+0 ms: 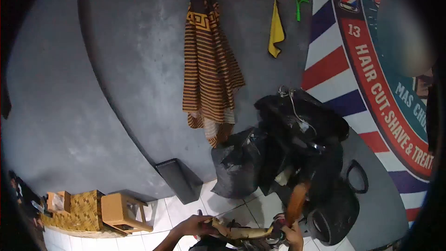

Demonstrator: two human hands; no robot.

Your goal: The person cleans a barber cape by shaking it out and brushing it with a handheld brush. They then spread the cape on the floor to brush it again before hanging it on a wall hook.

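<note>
The tan curved piece (pixel 242 232) is lying low at the bottom edge of the view, just above the white tiled floor (pixel 186 209), stretching crosswise between the two hands. The left hand (pixel 195 225) is closing around its left end, fingers curling over the top. The right hand (pixel 293 235) is sitting at the other end, half cut off by the edge of the picture. It is too dark and blurred to tell how far it is closing, or whether it is gripping the tan piece or the orange-brown stick (pixel 297 201) that is rising from just beside it.

That stick is leaning up into a heap of black bags (pixel 238 163) and dark gear piling against the grey wall (pixel 116 88), with a thin cable (pixel 297 111) trailing over the top. A flat black slab (pixel 179 180) is leaning against the wall to the left of the bags. Further left, a small wooden stool (pixel 121 210) is tipping beside a woven box (pixel 81 210).

On the wall above, a striped brown and orange cloth (pixel 209 69) is hanging, with a yellow rag (pixel 276 31) and a green squeegee (pixel 297 3) to its right. A red, white and blue barber sign (pixel 371 74) is filling the right side.
</note>
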